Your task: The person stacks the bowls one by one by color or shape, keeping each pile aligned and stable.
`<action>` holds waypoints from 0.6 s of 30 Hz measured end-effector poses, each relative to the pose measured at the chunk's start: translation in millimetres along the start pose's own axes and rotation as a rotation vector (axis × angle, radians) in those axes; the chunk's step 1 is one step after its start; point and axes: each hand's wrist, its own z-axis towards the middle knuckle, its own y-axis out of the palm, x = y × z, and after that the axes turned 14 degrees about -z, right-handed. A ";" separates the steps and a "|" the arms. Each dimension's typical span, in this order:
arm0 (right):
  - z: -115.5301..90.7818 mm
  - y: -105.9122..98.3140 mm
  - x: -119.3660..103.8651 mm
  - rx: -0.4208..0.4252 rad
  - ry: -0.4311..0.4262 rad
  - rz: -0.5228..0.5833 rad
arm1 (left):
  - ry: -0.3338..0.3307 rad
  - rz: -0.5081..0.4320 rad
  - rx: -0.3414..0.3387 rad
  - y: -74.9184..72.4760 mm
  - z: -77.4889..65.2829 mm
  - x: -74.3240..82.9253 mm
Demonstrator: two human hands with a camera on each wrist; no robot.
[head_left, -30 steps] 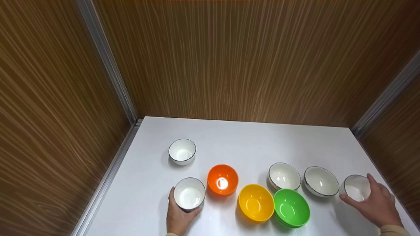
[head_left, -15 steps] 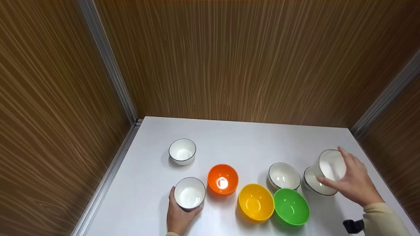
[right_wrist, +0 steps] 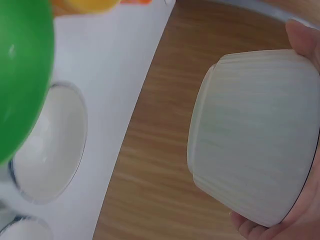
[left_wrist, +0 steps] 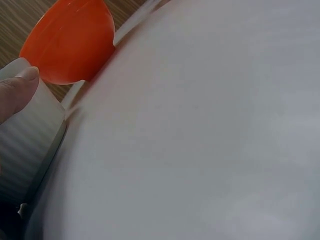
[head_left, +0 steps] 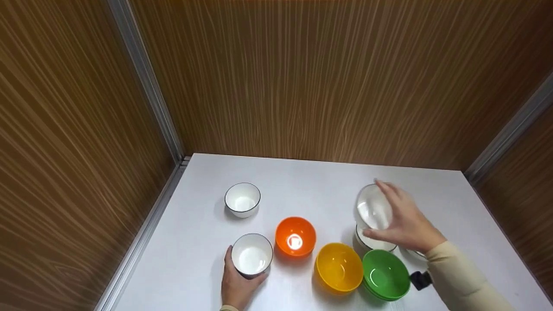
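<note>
My right hand [head_left: 404,220] grips a white bowl [head_left: 375,207] with a dark rim, thumb and fingers on opposite sides. In the right wrist view this bowl [right_wrist: 255,130] is off the table, tilted, with a ribbed outer wall. Beneath it in the head view, partly covered, is another white bowl [head_left: 375,245]. My left hand [head_left: 239,283] grips a white bowl [head_left: 252,255] standing on the table at the front left. An orange bowl [head_left: 295,237] stands just right of that one. The left wrist view shows the left thumb [left_wrist: 22,90] against the bowl's side.
A yellow bowl [head_left: 339,268] and stacked green bowls [head_left: 386,276] stand side by side at the front. One more white bowl [head_left: 242,199] sits farther back on the left. My right forearm mostly hides a white bowl [head_left: 417,254]. Wood-grain panels [head_left: 302,86] enclose the white table [head_left: 302,185].
My right hand has lifted the white bowl from the table's right side and carried it left, over the other white bowls. My left hand stays on its bowl in the same place.
</note>
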 end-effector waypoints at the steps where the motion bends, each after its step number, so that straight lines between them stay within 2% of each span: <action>1: 3.8 2.1 -7.2 -0.008 -0.025 0.006 | -0.002 0.001 0.001 0.9 0.0 0.3; 3: 11.2 5.6 -21.3 -0.026 -0.075 0.017 | -0.003 0.003 0.001 2.8 0.2 0.5; 10: 31.6 16.0 -65.9 -0.094 -0.169 0.070 | 0.003 -0.024 -0.013 8.9 0.1 1.7; 14: 43.1 32.9 -93.0 -0.138 -0.213 0.081 | 0.003 -0.034 0.012 6.2 -1.3 0.2; 18: 52.3 54.8 -122.3 -0.195 -0.247 0.051 | -0.008 -0.004 0.017 3.1 -1.6 0.6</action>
